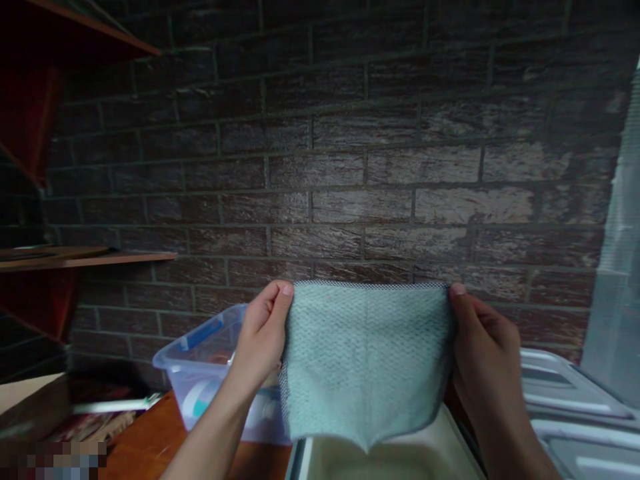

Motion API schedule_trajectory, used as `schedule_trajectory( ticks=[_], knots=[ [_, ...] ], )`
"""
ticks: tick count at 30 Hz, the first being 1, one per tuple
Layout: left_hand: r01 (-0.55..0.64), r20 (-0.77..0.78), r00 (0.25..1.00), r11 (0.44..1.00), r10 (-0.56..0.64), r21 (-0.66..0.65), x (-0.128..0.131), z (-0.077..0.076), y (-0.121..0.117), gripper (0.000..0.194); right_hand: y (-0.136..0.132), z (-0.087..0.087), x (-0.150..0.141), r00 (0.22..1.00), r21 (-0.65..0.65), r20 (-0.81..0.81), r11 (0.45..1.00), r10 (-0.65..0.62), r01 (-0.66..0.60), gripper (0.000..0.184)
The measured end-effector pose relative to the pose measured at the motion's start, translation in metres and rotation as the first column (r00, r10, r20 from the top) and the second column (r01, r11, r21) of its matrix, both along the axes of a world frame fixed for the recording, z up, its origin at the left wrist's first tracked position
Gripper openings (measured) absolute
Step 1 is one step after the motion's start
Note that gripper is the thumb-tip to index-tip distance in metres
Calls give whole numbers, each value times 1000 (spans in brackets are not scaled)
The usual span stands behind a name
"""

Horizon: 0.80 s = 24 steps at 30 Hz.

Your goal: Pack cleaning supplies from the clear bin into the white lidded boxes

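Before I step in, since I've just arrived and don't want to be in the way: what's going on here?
A person is holding a pale green cloth spread out, the left hand and right hand pinching its upper corners, facing a dark brick wall. A pale container shows below, partly hidden by the cloth. To the left, a clear plastic tub with things inside stands on a wooden surface.

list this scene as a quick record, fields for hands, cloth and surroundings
left hand: grips upper left corner of green cloth
right hand: grips upper right corner
cloth: spread between hands, dark-and-white edging
below cloth: pale container, partly hidden
left: translucent box on wooden surface
right: gray lid-like pieces
behind: dark brick wall
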<state>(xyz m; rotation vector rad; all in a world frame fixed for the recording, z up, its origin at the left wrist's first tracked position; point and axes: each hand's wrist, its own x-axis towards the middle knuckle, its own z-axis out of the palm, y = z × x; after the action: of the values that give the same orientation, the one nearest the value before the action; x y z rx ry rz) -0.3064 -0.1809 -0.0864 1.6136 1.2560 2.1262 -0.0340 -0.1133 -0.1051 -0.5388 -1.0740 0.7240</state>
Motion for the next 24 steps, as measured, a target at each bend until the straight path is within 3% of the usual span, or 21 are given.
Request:
schedule_trajectory(
  ticks=[3, 7, 13, 20, 24],
  knots=[
    [165, 160, 974, 986, -158, -31, 1, 0, -1, 29, -2, 1, 0, 993, -59, -86, 995, 76, -81, 38],
    [363, 346, 872, 931, -347, 20, 5, 3, -3, 21, -5, 3, 0, 974, -95, -168, 981, 150, -168, 30],
    [401, 377, 845, 916, -378, 19, 10, 7, -7, 20, -5, 4, -2, 960, -118, -241, 978, 140, -172, 27],
    [501, 350, 816, 865, -461, -28, 11, 5, -10, 13, -3, -1, -1, 974, -140, -201, 981, 103, -132, 32],
    [439, 275, 876, 892, -397, -111, 10, 1, -8, 19, -4, 0, -2, 973, -145, -222, 985, 63, -97, 31]
  ],
)
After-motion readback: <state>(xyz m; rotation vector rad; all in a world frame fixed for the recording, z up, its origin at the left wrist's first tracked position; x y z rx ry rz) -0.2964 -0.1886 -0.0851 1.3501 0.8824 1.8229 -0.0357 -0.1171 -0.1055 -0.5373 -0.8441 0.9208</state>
